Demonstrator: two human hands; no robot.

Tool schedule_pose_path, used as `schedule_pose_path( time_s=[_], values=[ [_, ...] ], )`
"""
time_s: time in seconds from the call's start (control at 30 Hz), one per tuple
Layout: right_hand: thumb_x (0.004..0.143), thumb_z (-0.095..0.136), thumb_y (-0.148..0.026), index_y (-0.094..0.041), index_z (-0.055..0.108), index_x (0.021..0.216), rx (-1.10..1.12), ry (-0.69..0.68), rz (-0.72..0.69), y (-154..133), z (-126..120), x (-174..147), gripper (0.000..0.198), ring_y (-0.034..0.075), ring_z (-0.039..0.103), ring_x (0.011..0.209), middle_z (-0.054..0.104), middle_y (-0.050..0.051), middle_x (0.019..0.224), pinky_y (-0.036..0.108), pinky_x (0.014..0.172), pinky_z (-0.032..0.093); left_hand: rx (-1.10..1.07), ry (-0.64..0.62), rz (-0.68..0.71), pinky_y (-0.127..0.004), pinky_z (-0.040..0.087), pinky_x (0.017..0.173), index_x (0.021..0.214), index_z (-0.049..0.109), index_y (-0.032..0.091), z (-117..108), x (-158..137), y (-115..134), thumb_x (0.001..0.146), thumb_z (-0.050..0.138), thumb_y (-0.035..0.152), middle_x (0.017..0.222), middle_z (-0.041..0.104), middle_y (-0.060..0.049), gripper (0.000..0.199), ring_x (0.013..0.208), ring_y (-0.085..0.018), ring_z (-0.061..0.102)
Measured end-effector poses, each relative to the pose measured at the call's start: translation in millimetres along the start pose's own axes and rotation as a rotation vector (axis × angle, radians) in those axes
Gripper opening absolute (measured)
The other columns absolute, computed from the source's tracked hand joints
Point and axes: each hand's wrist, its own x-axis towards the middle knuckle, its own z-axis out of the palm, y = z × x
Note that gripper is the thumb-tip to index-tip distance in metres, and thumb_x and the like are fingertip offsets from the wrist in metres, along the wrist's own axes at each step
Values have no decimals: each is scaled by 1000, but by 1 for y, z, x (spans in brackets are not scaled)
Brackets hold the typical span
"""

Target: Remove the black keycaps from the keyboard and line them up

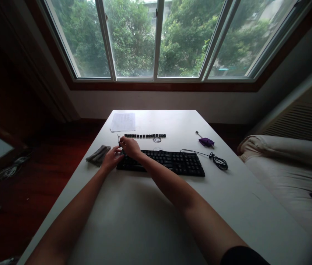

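Note:
A black keyboard (pixel 169 162) lies across the table, its left end by my hands. My right hand (pixel 130 146) is closed over the keyboard's far left corner, pinching a small tool with thin wire prongs that point up, which looks like a keycap puller (pixel 119 140). Close beside it, my left hand (pixel 112 159) rests at the keyboard's left end, thumb and forefinger spread apart and touching the corner. Behind the keyboard stands a row of loose black keycaps (pixel 147 136). The keys under my right hand are hidden.
A grey cloth (pixel 98 156) lies left of my left hand. A printed sheet (pixel 123 122) is at the far left of the white table (pixel 133 206). To the right are a coiled cable (pixel 218 162), a purple pouch-like item (pixel 206 141) and a small brush-like stick (pixel 199 134).

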Motion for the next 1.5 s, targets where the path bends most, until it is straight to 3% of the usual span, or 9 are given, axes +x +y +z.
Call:
schedule_pose_path(
  time_s=[0.33, 0.47, 0.63, 1.17, 1.33, 1.5],
  values=[
    [95, 52, -36, -26, 65, 99, -59, 19, -117, -1, 2, -14, 17, 20, 64, 79, 74, 4, 92, 26, 64, 34, 39, 15, 38, -37, 50, 83, 120, 60, 26, -1, 0, 1, 79, 66, 46, 107, 73, -6, 46, 99, -28, 67],
    [95, 52, -36, -25, 64, 99, -50, 46, -102, 3, 1, -24, 17, 19, 64, 78, 73, 4, 92, 26, 65, 35, 53, 24, 37, -38, 50, 86, 124, 59, 25, 0, 0, 0, 79, 67, 46, 107, 73, -7, 51, 100, -28, 67],
    [91, 57, -34, -25, 65, 96, 81, 85, -1, 10, -2, -28, 13, 20, 65, 79, 73, 2, 87, 26, 69, 40, 1, 17, 43, -40, 51, 91, 126, 59, 26, 2, 1, -5, 81, 66, 44, 111, 72, -6, 50, 104, -27, 66],
    [91, 54, -35, -23, 60, 96, 530, 182, 67, 31, 2, -56, 14, 17, 69, 74, 72, 0, 81, 28, 74, 51, 2, 50, 73, -41, 51, 95, 122, 63, 23, 0, -3, 6, 83, 62, 37, 115, 71, -7, 41, 106, -26, 66],
    [91, 53, -35, -23, 59, 94, 562, 198, 68, 30, 2, -60, 14, 17, 70, 75, 72, -1, 81, 28, 77, 52, -32, 77, 120, -37, 53, 86, 116, 66, 22, -4, -6, 13, 86, 58, 36, 112, 72, -6, 34, 105, -25, 66],
    [91, 53, -35, -23, 58, 96, 592, 197, 43, 29, 4, -64, 14, 17, 70, 76, 72, -1, 80, 28, 78, 52, -92, 64, 83, -33, 54, 74, 114, 67, 22, -4, -8, 18, 85, 59, 36, 105, 73, -6, 33, 96, -24, 68]
  ],
)
